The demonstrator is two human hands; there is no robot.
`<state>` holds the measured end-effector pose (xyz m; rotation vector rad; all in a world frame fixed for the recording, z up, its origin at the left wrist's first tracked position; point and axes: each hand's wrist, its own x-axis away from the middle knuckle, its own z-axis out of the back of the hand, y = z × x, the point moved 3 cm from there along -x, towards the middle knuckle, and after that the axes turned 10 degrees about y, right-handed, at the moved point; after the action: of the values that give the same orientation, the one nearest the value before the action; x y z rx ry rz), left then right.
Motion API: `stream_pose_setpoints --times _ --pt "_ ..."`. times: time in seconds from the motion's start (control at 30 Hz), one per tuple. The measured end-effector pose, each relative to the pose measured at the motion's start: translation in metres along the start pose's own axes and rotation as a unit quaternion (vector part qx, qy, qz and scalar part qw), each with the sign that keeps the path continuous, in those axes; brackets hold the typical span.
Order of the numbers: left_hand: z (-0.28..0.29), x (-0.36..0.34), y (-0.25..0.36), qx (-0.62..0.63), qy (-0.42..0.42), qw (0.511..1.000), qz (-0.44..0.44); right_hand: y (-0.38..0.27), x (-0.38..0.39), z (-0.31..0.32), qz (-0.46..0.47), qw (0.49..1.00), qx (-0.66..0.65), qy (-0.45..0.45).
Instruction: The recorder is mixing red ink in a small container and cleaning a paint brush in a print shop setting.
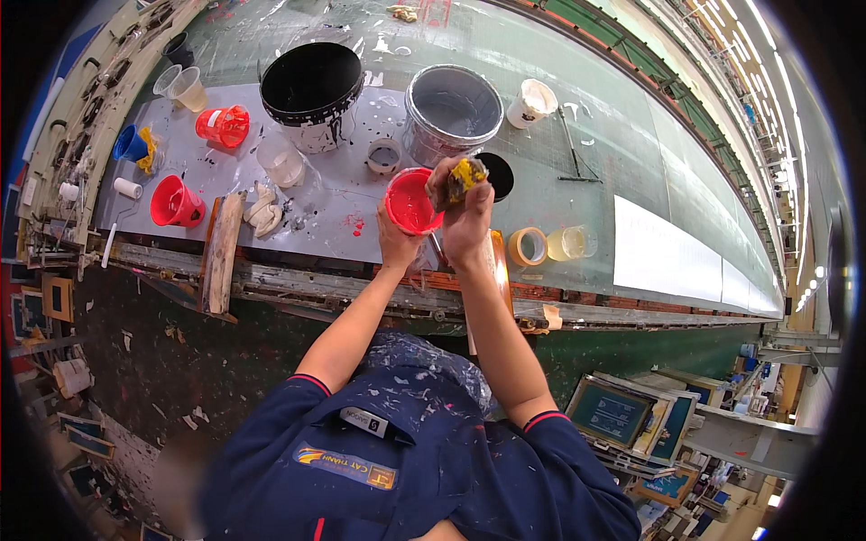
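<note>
While the left hand (398,242) curls round the near left side of a round red plastic cup (410,203) with glossy red paint inside, its grip closed firmly on the wall, the right hand (466,227) is raised at the cup's right rim, its grip drawn tight round a dark, block-like piece smeared with yellow (463,180). Whether that piece touches the rim, and whether the cup stands on the green and grey worktop (622,135) or is lifted off it, I cannot tell. The cup sits at the worktop's near edge, in front of a large round grey bucket (451,101); a small black round container (497,177) is just beyond the right hand. To the far left of the cup stands a large paint-spattered bucket with a black inside (311,90), and between the two buckets, slightly nearer, a small grey-stained tub (383,156). On the near left lie a crumpled off-white cloth (263,213) and a long wooden bar (222,257) that reaches over the edge. Near right, a tan roll of tape (527,246) is just beside a clear plastic cup of pale yellow liquid (567,243)
</note>
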<state>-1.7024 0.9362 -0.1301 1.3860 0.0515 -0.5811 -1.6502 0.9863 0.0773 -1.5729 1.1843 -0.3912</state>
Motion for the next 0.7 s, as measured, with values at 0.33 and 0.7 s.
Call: stream_pose_setpoints --times 0.33,0.7 --pt "0.006 0.005 0.004 0.004 0.019 0.999 -0.041 -0.055 -0.021 -0.022 0.122 0.988 -0.083 0.055" --pt "0.011 -0.006 0.002 -0.022 0.031 0.998 -0.044 -0.057 -0.022 -0.038 0.107 0.991 -0.081 0.004"
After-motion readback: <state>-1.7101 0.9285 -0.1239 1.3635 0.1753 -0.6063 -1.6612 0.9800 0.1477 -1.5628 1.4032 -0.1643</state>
